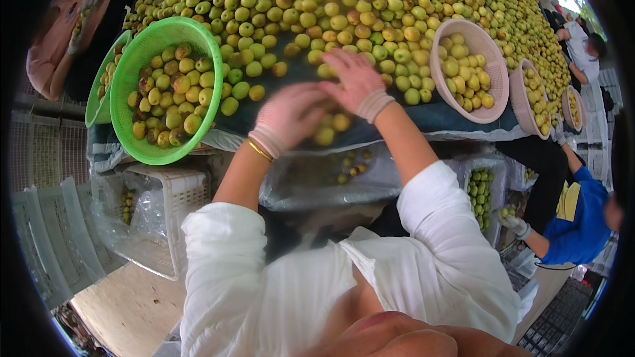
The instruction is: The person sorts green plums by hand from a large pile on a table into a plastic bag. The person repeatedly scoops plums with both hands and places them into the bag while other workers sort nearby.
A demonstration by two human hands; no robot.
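A large heap of green-yellow round fruits (pixel 397 5), some with brown patches, covers the cloth-lined table (pixel 278 64). My left hand (pixel 290 116), in a thin light glove, is blurred over the table's near edge, beside a few loose fruits (pixel 325 135); whether it holds any cannot be told. Just right of it my right hand (pixel 353 77), gloved too, reaches over the near side of the heap with its fingers spread. A green plastic basket (pixel 216 79) of browner fruits stands to the left, and a pink plastic basket (pixel 498 79) of yellower fruits to the right.
Below the table edge are a plastic-lined crate (pixel 297 191) with some fruits and a white crate (pixel 191 193) at left. More pink baskets (pixel 516 104) line the right edge. A co-worker in blue (pixel 578 223) sits at right beside a crate of green fruits; another person (pixel 74 34) is at upper left.
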